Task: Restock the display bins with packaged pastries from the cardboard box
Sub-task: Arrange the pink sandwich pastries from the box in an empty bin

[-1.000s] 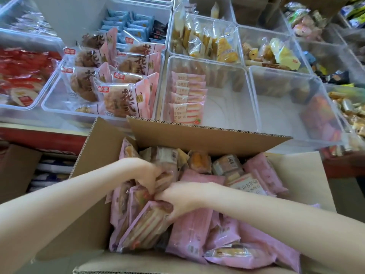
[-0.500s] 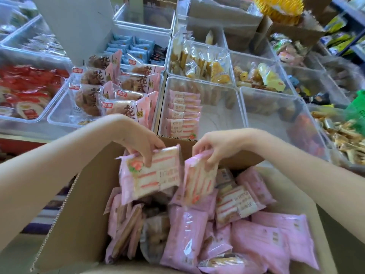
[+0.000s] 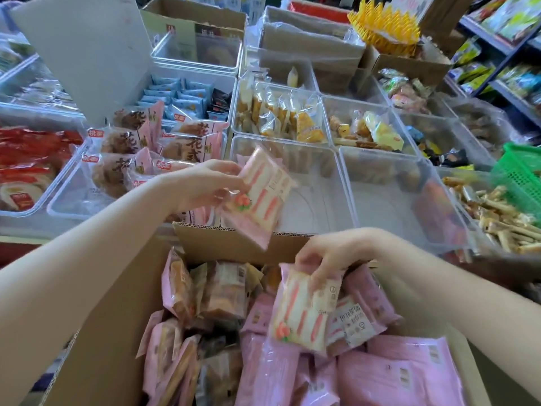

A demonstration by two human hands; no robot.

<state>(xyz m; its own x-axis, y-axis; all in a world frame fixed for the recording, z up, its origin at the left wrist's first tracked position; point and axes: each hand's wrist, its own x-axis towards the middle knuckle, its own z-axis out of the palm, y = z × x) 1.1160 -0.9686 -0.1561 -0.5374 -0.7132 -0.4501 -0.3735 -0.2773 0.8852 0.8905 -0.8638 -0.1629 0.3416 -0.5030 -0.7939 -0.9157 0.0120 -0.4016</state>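
Observation:
An open cardboard box (image 3: 117, 303) in front of me holds several pink packaged pastries (image 3: 389, 373). My left hand (image 3: 202, 186) grips one pink-and-white pastry pack (image 3: 260, 194) and holds it over the near edge of a clear display bin (image 3: 319, 183), whose left side the pack hides. Lower down, my right hand (image 3: 330, 259) pinches the top of a second pastry pack (image 3: 304, 315), just above the pile in the box.
Clear bins surround the middle one: brown-and-pink pastries (image 3: 137, 153) to the left, red packs (image 3: 26, 159) far left, yellow snacks (image 3: 284, 115) behind, another clear bin (image 3: 389, 194) to the right. A green basket (image 3: 521, 174) stands at the right. Cardboard boxes and shelves fill the back.
Both hands rose out of the box, each with a pastry pack. The left hand carried its pack forward over the middle bin; the right hand stays low above the box.

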